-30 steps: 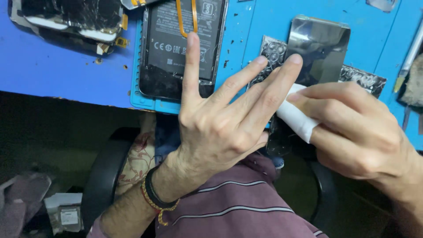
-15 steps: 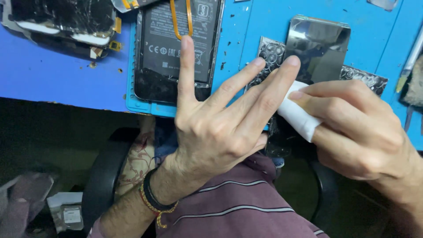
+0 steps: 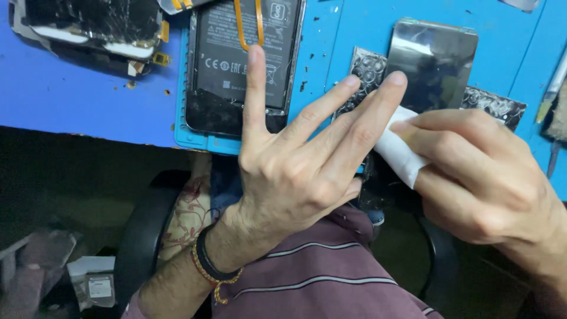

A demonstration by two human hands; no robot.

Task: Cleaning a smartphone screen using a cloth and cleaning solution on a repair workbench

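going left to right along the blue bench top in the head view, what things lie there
Cracked black phone screen → opened black phone with orange flex cable → shiny dark rectangular glass panel → pale tool handle at the right edge.

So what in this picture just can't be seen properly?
- Head view: what the left hand and the white cloth in the right hand press on is hidden beneath them.
- Opened phone: its top is cut off by the upper edge.
- Cracked screen panel: partly cut off at the top-left edge.
- Small packet on the floor: too dark and small to identify.
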